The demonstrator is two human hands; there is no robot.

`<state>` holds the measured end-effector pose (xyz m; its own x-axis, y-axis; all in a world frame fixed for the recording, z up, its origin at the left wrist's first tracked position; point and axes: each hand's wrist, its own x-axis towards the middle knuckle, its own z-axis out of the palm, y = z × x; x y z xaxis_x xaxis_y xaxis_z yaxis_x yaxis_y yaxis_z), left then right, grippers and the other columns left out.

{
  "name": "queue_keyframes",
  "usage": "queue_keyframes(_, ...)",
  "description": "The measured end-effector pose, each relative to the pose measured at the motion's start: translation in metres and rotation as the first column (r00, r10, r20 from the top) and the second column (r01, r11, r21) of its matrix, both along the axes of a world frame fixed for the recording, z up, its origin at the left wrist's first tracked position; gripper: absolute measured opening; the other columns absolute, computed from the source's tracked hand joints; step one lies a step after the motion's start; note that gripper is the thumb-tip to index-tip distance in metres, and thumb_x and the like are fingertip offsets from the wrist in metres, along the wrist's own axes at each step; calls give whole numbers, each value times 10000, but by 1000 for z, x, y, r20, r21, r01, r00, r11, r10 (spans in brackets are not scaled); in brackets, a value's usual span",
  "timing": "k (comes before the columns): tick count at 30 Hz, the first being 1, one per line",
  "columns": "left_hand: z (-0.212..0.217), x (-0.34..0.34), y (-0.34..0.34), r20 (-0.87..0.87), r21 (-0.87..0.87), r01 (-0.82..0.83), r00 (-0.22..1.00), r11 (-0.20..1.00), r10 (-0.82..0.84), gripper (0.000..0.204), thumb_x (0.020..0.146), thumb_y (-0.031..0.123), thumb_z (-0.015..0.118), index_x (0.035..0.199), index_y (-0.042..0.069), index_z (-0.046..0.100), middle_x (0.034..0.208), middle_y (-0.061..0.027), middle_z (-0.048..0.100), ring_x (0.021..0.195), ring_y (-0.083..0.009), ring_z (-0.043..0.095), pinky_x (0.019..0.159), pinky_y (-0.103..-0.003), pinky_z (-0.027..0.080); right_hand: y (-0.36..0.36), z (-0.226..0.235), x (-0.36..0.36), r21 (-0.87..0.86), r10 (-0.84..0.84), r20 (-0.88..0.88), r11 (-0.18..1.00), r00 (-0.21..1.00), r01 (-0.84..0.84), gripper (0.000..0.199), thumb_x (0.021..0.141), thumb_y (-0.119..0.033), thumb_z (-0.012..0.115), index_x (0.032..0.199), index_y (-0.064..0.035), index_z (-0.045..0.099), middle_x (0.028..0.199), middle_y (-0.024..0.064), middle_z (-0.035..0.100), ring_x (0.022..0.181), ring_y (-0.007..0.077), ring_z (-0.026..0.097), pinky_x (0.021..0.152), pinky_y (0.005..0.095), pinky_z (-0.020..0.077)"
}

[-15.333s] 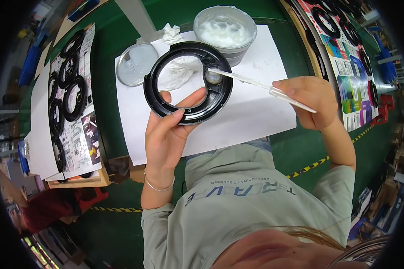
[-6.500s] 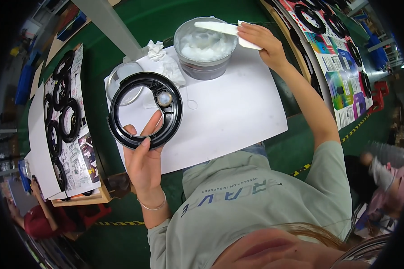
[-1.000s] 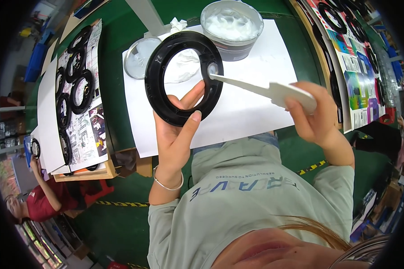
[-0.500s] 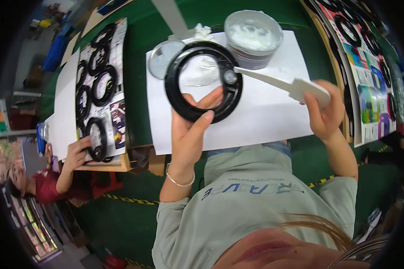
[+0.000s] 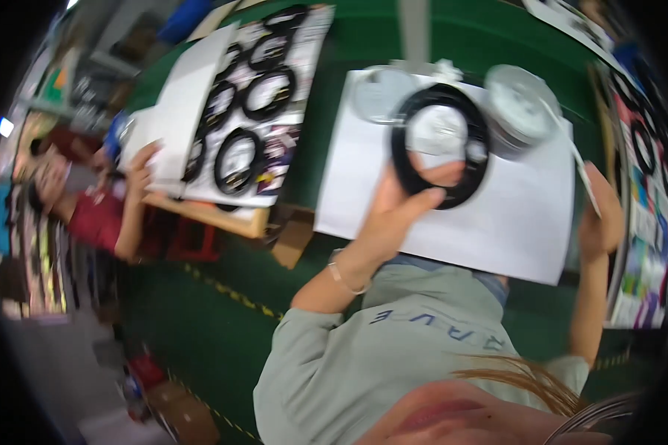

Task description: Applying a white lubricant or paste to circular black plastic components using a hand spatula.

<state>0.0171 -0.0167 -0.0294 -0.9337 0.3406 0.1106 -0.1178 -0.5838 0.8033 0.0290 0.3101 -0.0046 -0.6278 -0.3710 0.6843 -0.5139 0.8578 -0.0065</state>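
Observation:
My left hand grips a black plastic ring by its lower edge, thumb on the front and fingers seen through its opening. A small bright spot shows on the ring's right side. In my right hand is a white spatula, blurred, its tip at the right rim of a clear round tub of white paste. Whether the tip touches the paste I cannot tell. A round translucent lid lies left of the ring, on a white paper sheet. Something white shows through the ring.
Crumpled white tissue lies by the foot of a grey upright bar. A wood-edged board on the left carries several black rings on printed sheets; more rings lie at right. A co-worker's hand is at the left board.
My right hand has drawn the spatula off the ring's right side and turned it toward the tub. The left hand keeps hold of the ring. The whole view has swung, shifting the table rightward.

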Motion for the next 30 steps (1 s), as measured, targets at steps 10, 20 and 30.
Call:
queue_keyframes(10, 8, -3, 3, 67, -38, -30, 997, 999, 33, 272, 817, -74, 462, 989, 98, 342, 1202, -335, 444, 1175, -380, 437, 958, -384, 362, -2, -33, -19, 155, 7, -234, 988, 972, 30, 195, 729, 37, 547, 895, 5, 644, 912, 140, 646, 868, 277, 634, 753, 345, 519)
queue_keyframes(20, 13, -6, 17, 29, -58, 34, 999, 998, -33, 266, 811, -74, 460, 974, 99, 339, 1190, -349, 441, 1166, -391, 442, 983, -424, 335, 16, -17, 50, 59, -78, -163, 994, 984, 88, 169, 774, 34, 528, 931, 36, 589, 951, 195, 630, 881, 335, 627, 758, 376, 521)
queue_keyframes(30, 16, -8, 33, -26, -88, 110, 993, 990, -112, 274, 794, -83, 470, 967, 83, 337, 1168, -367, 446, 1145, -414, 453, 978, -444, 345, -37, 40, 53, 63, 249, 4, 966, 968, -249, 265, 700, -55, 665, 932, 8, 553, 906, 158, 629, 810, 309, 637, 662, 330, 533)
